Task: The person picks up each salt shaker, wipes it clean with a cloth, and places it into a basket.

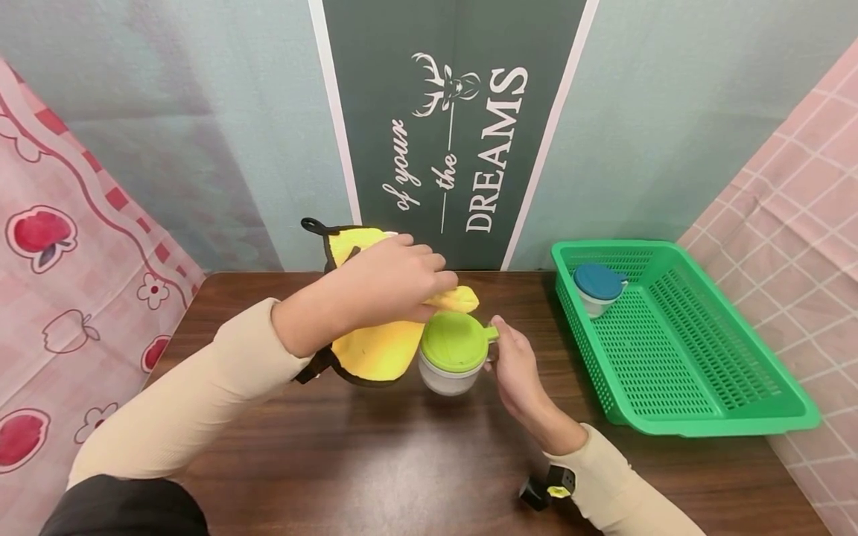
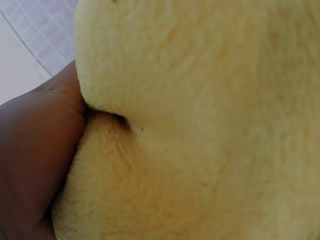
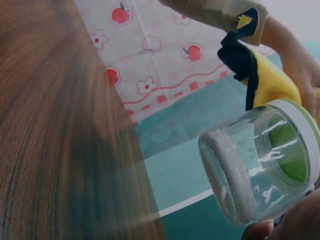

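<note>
My left hand (image 1: 395, 281) grips a yellow cleaning cloth (image 1: 377, 350) with black edging and a black hanging loop. A bunched fold of it sits at the far rim of a light green lid (image 1: 456, 344). That lid is on a clear glass jar (image 3: 240, 165), which my right hand (image 1: 518, 365) holds at its handle side. In the right wrist view the jar looks raised above the table. Yellow fabric (image 2: 200, 100) fills most of the left wrist view and hides the left fingertips.
To the right stands a green plastic basket (image 1: 727, 432), with a blue-lidded jar (image 1: 599, 286) in its far left corner. The brown wooden table (image 1: 402, 476) ends at a printed cloth backdrop (image 1: 436, 149). Patterned pink cloth hangs at both sides.
</note>
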Demonstrator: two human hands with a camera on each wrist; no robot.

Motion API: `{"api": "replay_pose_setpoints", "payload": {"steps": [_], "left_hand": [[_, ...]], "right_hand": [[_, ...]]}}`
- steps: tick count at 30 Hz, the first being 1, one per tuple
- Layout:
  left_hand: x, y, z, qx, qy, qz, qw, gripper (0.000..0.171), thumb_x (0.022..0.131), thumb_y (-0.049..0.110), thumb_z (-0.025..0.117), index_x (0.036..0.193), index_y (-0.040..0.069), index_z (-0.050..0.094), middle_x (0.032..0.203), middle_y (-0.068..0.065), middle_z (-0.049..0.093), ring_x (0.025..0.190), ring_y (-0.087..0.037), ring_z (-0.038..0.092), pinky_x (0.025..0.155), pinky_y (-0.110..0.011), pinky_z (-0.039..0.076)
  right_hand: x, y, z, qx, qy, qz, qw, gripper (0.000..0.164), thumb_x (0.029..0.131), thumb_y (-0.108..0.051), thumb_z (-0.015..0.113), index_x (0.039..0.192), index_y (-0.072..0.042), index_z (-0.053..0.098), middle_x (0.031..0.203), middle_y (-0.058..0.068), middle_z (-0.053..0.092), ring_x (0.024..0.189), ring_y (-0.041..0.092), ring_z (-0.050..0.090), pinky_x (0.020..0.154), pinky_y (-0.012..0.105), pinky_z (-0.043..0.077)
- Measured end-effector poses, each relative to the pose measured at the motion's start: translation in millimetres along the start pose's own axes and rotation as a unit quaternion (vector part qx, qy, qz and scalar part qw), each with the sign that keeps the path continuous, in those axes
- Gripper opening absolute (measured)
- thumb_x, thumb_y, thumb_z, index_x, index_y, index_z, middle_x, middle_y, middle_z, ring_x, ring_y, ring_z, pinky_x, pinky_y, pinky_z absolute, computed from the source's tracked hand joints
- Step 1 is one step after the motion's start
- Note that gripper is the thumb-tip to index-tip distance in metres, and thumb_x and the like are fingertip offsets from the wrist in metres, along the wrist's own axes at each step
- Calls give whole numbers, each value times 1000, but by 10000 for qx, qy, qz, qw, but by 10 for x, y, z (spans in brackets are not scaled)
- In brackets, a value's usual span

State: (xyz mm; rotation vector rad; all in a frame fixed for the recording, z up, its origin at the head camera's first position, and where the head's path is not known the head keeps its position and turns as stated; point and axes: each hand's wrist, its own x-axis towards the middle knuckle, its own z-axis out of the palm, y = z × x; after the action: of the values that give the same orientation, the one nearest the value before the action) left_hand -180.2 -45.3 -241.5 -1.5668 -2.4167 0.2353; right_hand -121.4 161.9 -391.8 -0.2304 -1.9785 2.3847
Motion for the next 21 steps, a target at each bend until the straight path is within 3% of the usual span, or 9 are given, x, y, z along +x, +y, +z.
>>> {"api": "replay_pose_setpoints", "payload": {"steps": [8, 12, 16, 21], "left_hand": [[-4, 195, -73, 31, 359, 391, 9986, 19, 88, 27, 74, 102, 16, 69, 87, 3, 65, 80, -18, 59, 69, -31, 42], [2, 296, -84, 21, 630, 608, 9962, 14, 87, 25, 72, 99, 17, 68, 84, 4, 64, 77, -16, 58, 68, -30, 42], [23, 397, -80, -15, 724, 810, 9941, 19, 88, 27, 71, 105, 17, 69, 85, 5, 64, 78, -15, 59, 70, -30, 43], [70, 478, -40, -48, 605, 956, 9936, 27, 89, 31, 71, 111, 17, 68, 94, 5, 67, 84, -15, 62, 74, -30, 44]], "right_hand": [[-1, -15, 7, 34, -90, 32, 9999, 40, 111, -26, 37, 87, -13, 66, 73, -3, 57, 63, 9, 48, 57, 23, 36], [-4, -12, 8, -13, -127, -63, 9999, 43, 111, -27, 38, 79, -14, 63, 69, -4, 51, 62, 10, 44, 56, 22, 36], [-13, 14, -12, -118, -365, -456, 9982, 43, 111, -27, 39, 76, -19, 63, 68, -5, 50, 62, 9, 45, 58, 22, 39], [-18, 66, -41, 68, -786, -1020, 9917, 46, 112, -23, 36, 80, -25, 69, 73, -8, 58, 67, 5, 52, 61, 19, 45]]}}
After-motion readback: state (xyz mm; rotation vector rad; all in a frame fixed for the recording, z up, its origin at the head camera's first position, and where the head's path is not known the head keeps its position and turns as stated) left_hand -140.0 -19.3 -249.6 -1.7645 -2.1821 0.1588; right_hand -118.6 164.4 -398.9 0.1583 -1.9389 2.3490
